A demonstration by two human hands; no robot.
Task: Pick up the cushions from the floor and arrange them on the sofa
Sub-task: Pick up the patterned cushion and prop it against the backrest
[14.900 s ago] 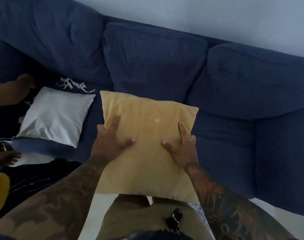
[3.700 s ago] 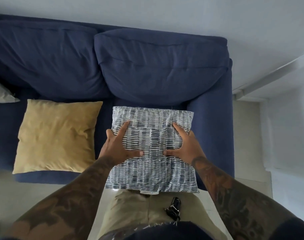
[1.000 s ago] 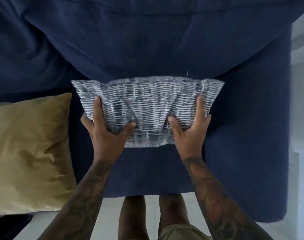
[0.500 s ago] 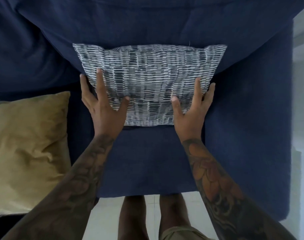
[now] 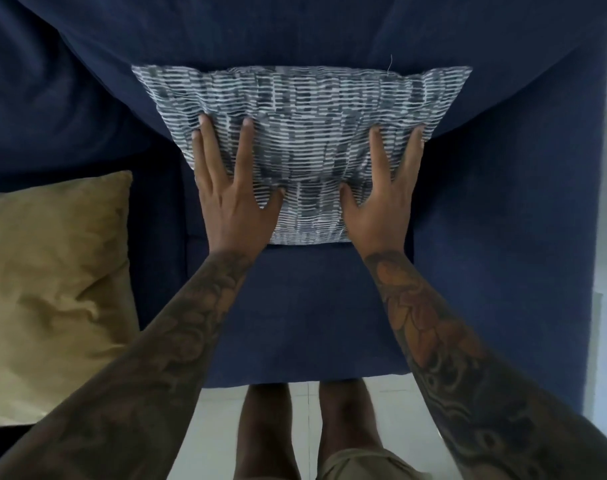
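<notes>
Patterned grey-white cushion [image 5: 302, 133] stands propped against the sofa [image 5: 502, 237] backrest, its lower edge on the seat. Left hand [image 5: 234, 199] and right hand [image 5: 381, 202] press flat on its face, fingers spread. Yellow cushion [image 5: 52, 289] lies on the adjacent seat.

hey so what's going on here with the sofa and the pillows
A person is leaning over a dark blue sofa, pressing a grey-and-white patterned cushion against the backrest. The left hand and right hand lie flat and open on its front, fingers spread. A mustard yellow cushion already sits on the seat to the left, apart from the patterned one.
</notes>
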